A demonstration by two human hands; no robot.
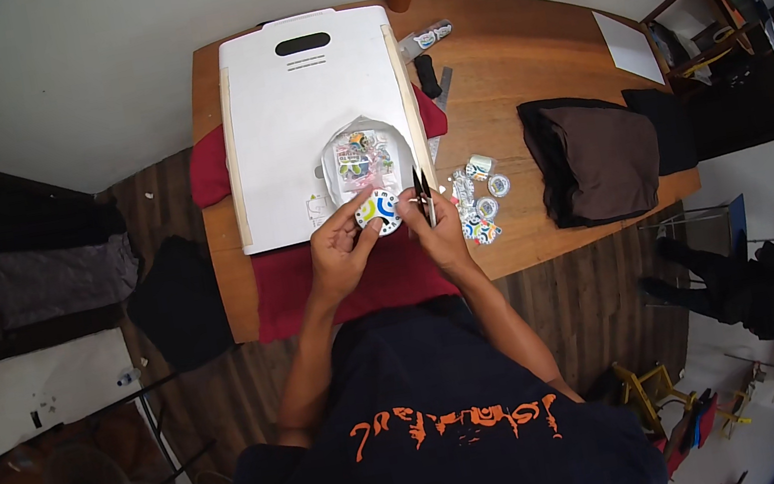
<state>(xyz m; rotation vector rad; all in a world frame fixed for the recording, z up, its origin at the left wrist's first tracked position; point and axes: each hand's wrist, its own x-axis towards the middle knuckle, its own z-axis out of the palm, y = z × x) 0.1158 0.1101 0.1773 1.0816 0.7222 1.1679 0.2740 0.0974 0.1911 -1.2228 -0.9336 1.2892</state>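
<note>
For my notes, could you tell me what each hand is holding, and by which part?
The left hand pinches the round colourful badge by its left edge; the right hand grips small snips low on the handles.

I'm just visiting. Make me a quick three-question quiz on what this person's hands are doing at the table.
1. True or false: the left hand holds a round colourful disc.
2. What does the right hand hold? A) dark snips B) a cup C) a paper sheet
3. What colour is the cloth under the white board?

Key: 1 true; 2 A; 3 red.
</note>
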